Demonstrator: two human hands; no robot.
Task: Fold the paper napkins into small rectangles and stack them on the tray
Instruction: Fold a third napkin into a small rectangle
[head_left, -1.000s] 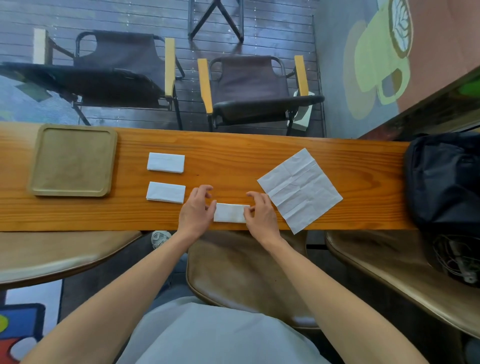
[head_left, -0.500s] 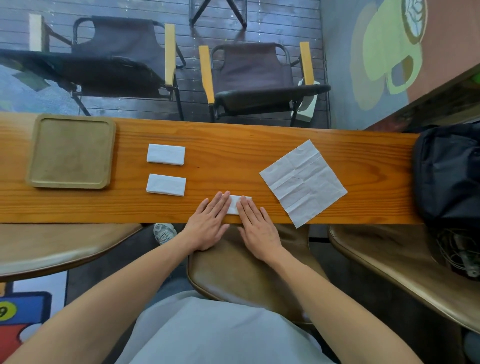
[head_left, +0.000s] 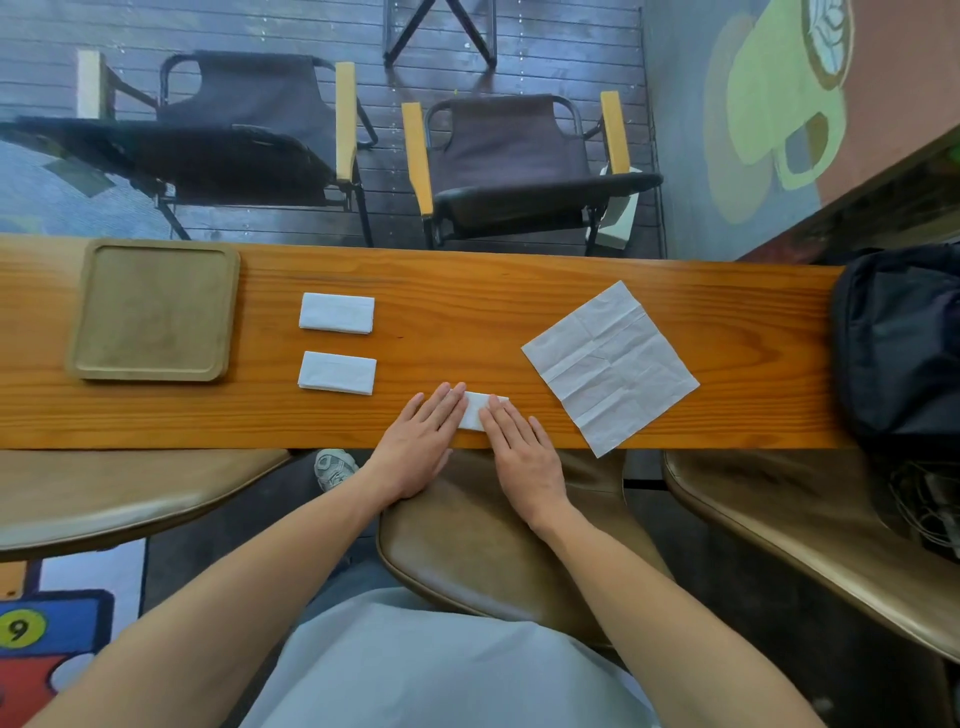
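A small folded white napkin (head_left: 475, 409) lies near the front edge of the wooden table (head_left: 467, 291). My left hand (head_left: 423, 441) and my right hand (head_left: 522, 452) press flat on it with straight fingers, covering both ends. Two folded napkin rectangles lie to the left, one farther back (head_left: 336, 313) and one nearer (head_left: 337, 372). An unfolded creased napkin (head_left: 610, 366) lies flat to the right, turned like a diamond. The brown square tray (head_left: 153, 309) sits at the far left with nothing on it.
A black bag (head_left: 898, 343) sits on the table's right end. Brown padded stools (head_left: 498, 535) stand under the near edge. Two dark folding chairs (head_left: 514, 166) stand beyond the far edge.
My hands went from pinching the ends of the napkin with curled fingers to lying flat over it, and they have stayed pressed there.
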